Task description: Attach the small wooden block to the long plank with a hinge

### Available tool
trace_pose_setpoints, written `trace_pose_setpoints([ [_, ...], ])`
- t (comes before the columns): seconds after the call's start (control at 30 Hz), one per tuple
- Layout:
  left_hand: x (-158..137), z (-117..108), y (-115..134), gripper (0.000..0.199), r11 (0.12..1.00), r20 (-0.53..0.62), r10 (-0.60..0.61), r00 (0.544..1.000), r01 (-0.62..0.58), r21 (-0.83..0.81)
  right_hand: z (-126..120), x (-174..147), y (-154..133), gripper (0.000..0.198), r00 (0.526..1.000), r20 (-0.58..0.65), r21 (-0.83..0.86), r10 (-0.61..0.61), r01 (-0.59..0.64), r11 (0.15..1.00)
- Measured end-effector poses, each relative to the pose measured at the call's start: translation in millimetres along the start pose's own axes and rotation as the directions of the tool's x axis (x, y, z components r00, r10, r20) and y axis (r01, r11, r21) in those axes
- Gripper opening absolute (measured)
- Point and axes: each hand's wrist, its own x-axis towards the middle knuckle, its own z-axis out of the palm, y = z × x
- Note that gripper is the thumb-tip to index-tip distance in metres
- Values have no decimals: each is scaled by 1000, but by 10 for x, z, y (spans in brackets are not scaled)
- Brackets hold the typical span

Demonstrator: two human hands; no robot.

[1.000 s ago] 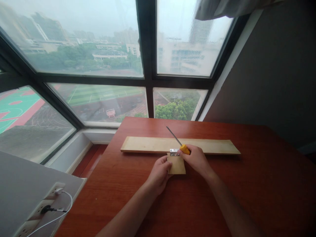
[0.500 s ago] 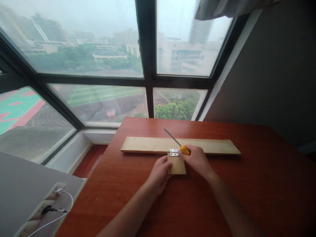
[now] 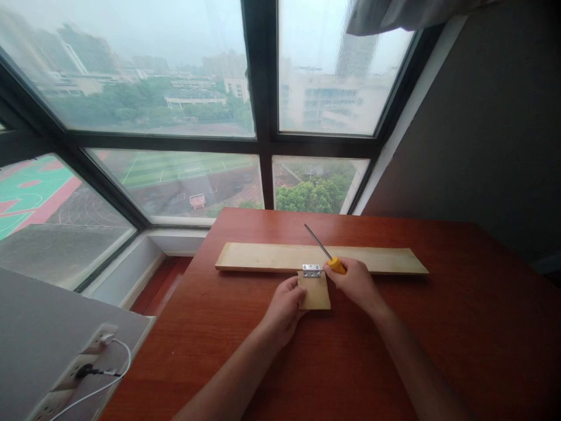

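Windows [image 3: 175,70] behind a red-brown table [image 3: 210,339]. Below frame centre, the right hand [image 3: 354,283] grips a screwdriver [image 3: 336,265], shaft slanting toward upper left; the left hand [image 3: 283,307] pinches a small board [image 3: 314,295].

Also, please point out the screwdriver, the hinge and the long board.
Screwdriver [image 3: 336,265], head view, on its yellow handle.
Hinge [image 3: 311,271], head view, on its middle.
Long board [image 3: 287,256], head view, on its top face.

Before the long board [image 3: 263,255], the small board [image 3: 316,296] hides part of the left hand [image 3: 283,307]; detail on the hinge [image 3: 311,271] is too small to tell. Beyond the long board, buildings [image 3: 328,102] blur.
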Motion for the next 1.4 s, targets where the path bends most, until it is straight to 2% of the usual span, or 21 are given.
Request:
trace_pose_setpoints([
  [0.17, 10, -4, -7, 36, 1000, -11, -2, 1000, 2, 4, -28, -33, 97, 24, 999, 52, 10, -4, 3, 1000],
  [0.33, 25, -19, -19, 36, 1000, -11, 0, 1000, 0, -2, -9, -72, 183, 23, 999, 39, -34, -5, 6, 999],
  [0.47, 26, -21, -23, 36, 1000, -25, -1, 1000, 1, -4, 26, -108, 225, 22, 997, 77, -50, -12, 15, 999],
  [0.63, 17, -21, -18, 35, 1000, -25, 5, 1000, -6, -8, 71, -137, 208, 20, 992, 124, -21, -33, 35, 999],
  [0.83, 8, -20, -11, 36, 1000, -22, 2, 1000, -2, 9, 85, -159, 197, 26, 992, 120, 14, -36, 35, 999],
  [1.1, 19, -26, -6, 35, 1000, -14, -4, 1000, 4, -4, 119, -134, 244, 26, 992, 121, 53, -31, 25, 998],
  [1.4, -9, -35, 106, 29, 1000, -33, -7, 999, 6, -18, 109, -120, 162, 26, 982, 182, 113, -44, 24, 993],
])
